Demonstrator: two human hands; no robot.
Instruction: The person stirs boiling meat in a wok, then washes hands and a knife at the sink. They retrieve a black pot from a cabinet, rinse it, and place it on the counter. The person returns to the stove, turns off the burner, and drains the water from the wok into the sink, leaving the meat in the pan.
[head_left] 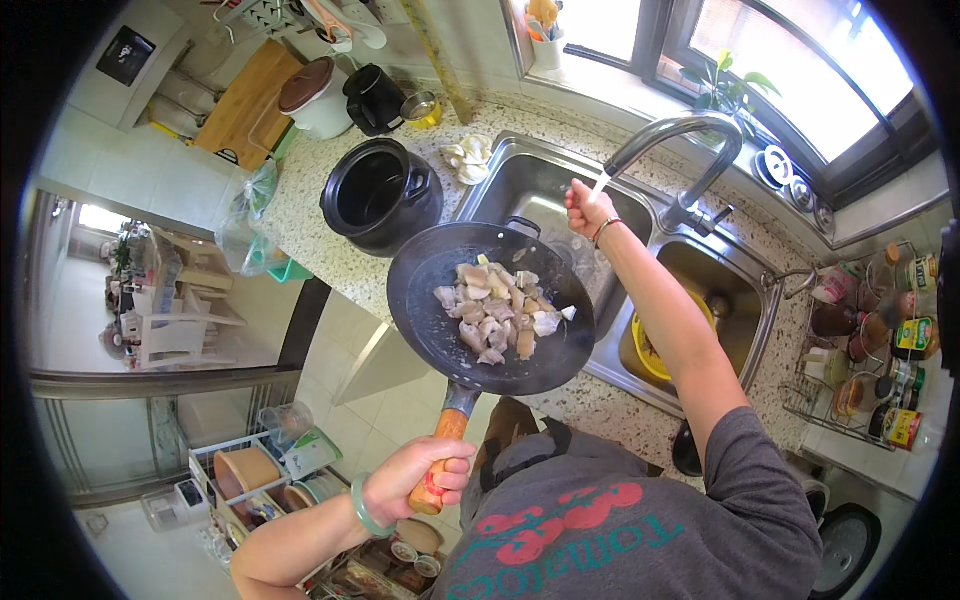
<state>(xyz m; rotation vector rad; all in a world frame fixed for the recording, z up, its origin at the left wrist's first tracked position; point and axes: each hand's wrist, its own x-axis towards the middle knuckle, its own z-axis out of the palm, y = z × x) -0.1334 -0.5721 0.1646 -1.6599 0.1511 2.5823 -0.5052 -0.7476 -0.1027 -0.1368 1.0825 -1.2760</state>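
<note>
My left hand [420,478], a pale green bangle at its wrist, is wrapped round the wooden handle [441,463] of a dark wok [420,330]. Pale, greyish-pink pieces of meat [497,308] lie in the middle of the wok. The pan is held up in front of my body, its far rim over the sink edge. My right hand [590,208] reaches over the steel sink [535,165], right under the curved tap [675,128], with a white stream of water falling onto it. Its fingers are curled in, and nothing shows in them.
A black pot [378,222] stands on the speckled counter [300,220] beside a crumpled cloth [467,158]. A yellow basin [655,365] sits in the right sink bowl. Jars fill a wire rack [815,390] at right. A storage cart [205,460] stands low on the left.
</note>
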